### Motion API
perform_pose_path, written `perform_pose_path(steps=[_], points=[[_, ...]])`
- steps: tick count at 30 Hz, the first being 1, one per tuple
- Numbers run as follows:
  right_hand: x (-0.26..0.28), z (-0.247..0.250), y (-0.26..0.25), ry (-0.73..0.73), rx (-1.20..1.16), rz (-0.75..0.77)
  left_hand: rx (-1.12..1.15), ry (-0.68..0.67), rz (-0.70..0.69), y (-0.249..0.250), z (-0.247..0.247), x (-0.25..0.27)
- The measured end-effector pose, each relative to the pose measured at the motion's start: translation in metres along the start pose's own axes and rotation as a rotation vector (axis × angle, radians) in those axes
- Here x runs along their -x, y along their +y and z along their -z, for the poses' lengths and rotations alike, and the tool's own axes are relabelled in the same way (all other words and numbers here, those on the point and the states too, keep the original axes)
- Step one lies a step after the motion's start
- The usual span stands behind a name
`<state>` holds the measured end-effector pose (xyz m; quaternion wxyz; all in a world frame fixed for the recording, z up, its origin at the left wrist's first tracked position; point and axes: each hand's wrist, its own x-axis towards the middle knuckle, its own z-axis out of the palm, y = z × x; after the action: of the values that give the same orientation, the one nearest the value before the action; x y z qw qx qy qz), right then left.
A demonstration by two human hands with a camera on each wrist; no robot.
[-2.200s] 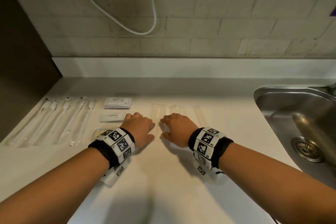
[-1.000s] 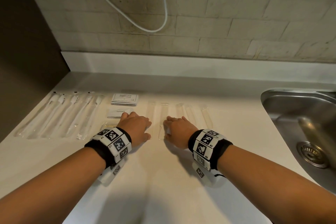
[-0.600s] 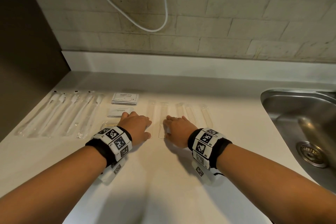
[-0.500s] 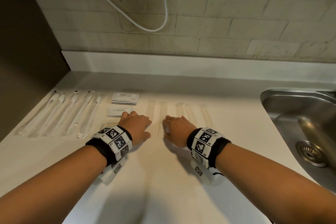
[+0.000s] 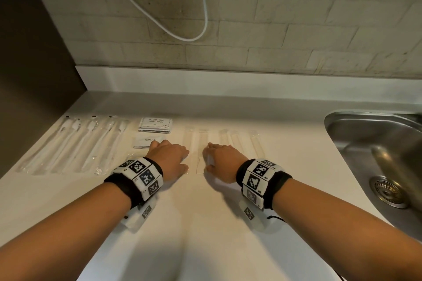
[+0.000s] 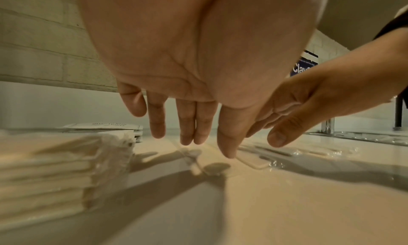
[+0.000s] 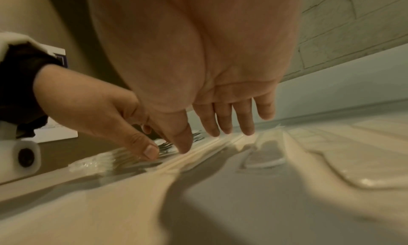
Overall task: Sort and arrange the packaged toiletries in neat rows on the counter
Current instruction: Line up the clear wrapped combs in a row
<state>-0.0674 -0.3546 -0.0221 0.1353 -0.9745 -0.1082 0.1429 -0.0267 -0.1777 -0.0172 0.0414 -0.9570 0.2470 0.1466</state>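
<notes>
On the white counter [image 5: 205, 223] lies a row of long clear packets, and one clear packet [image 5: 201, 155] lies between my hands. My left hand [image 5: 170, 157] is palm down with straight fingers [image 6: 187, 126], its thumb tip on the edge of a clear packet [image 6: 251, 163]. My right hand [image 5: 220, 159] is also flat, its fingers [image 7: 223, 123] pointing down at the clear packets [image 7: 262, 158]. Neither hand holds anything. Further clear packets [image 5: 237, 141] lie to the right. Several wrapped toothbrushes [image 5: 75, 143] lie side by side at the left, next to shampoo sachets [image 5: 155, 124] and a toothpaste packet [image 5: 146, 141].
A steel sink [image 5: 376, 155] is set into the counter at the right. A raised white ledge and a brick wall [image 5: 251, 29] close the back, with a looping white cable [image 5: 173, 32]. A dark panel [image 5: 29, 52] bounds the left. A stack of wrapped items [image 6: 55, 161] sits by my left wrist.
Both hands have stayed almost still over the clear packets for the last second. Since 2.2 s ago the head view has shifted and the packet between the hands shows more clearly.
</notes>
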Motion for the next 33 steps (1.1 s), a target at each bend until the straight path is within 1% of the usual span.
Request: perform_pose_path(steps=[3,5,9,11,13,16,18,22,26,33], points=[[0.010,0.014,0.012,0.061,0.005,-0.033,0.028,0.014,0.001,0.002,0.006,-0.001],[0.017,0.024,0.029,0.057,0.011,-0.074,0.034,0.040,-0.014,0.010,0.011,-0.006],[0.035,0.030,0.062,-0.081,0.009,-0.205,0.072,0.110,-0.127,0.045,0.015,-0.019],[0.042,0.028,0.070,-0.113,0.011,-0.227,0.046,0.103,-0.210,0.064,0.013,-0.025],[0.046,0.024,0.074,-0.111,0.009,-0.221,0.014,0.061,-0.253,0.080,0.009,-0.028],[0.046,0.019,0.075,-0.098,0.024,-0.190,-0.017,0.011,-0.255,0.090,0.003,-0.030],[0.045,0.018,0.073,-0.082,0.047,-0.157,-0.054,0.026,-0.267,0.090,-0.001,-0.031],[0.040,0.014,0.068,-0.074,0.068,-0.144,-0.018,0.066,-0.281,0.080,-0.006,-0.028],[0.035,0.012,0.061,-0.080,0.090,-0.119,-0.008,0.047,-0.255,0.071,-0.009,-0.023],[0.035,0.012,0.058,-0.080,0.061,-0.142,0.023,0.007,-0.268,0.068,-0.006,-0.025]])
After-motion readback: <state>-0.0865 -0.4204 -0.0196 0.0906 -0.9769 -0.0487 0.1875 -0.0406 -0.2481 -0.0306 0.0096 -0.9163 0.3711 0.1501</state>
